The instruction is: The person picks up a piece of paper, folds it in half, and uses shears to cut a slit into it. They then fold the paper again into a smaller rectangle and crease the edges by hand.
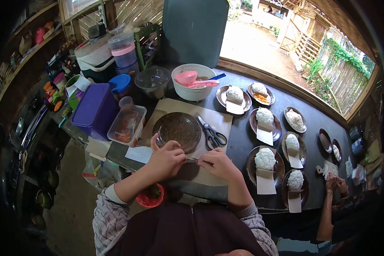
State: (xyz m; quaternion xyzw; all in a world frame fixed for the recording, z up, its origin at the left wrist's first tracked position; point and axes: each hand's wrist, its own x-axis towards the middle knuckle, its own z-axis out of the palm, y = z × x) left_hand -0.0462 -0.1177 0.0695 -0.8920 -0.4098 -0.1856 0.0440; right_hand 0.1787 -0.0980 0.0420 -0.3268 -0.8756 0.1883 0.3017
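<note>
My left hand (168, 158) reaches over the near rim of a round brown plate (177, 126), its fingers bent and spread apart. I see nothing clearly held in it. Just to the right, my right hand (219, 164) has its fingertips pinched together at a small, thin pale piece, too small to name. Both hands are above a brown paper sheet (219, 123). Black-handled scissors (212, 133) lie on the paper beside the plate, close to my right hand. A white slip of paper (138, 154) lies left of my left wrist.
Several brown plates hold mounds of white rice (265, 158) with folded cards. Left stand a clear tub (127, 124) and a purple box (94, 111). Behind is a white basket (183, 89) with a pink ladle (186, 77). A co-worker's hands (338, 184) are at right. Below sits a red bucket (151, 197).
</note>
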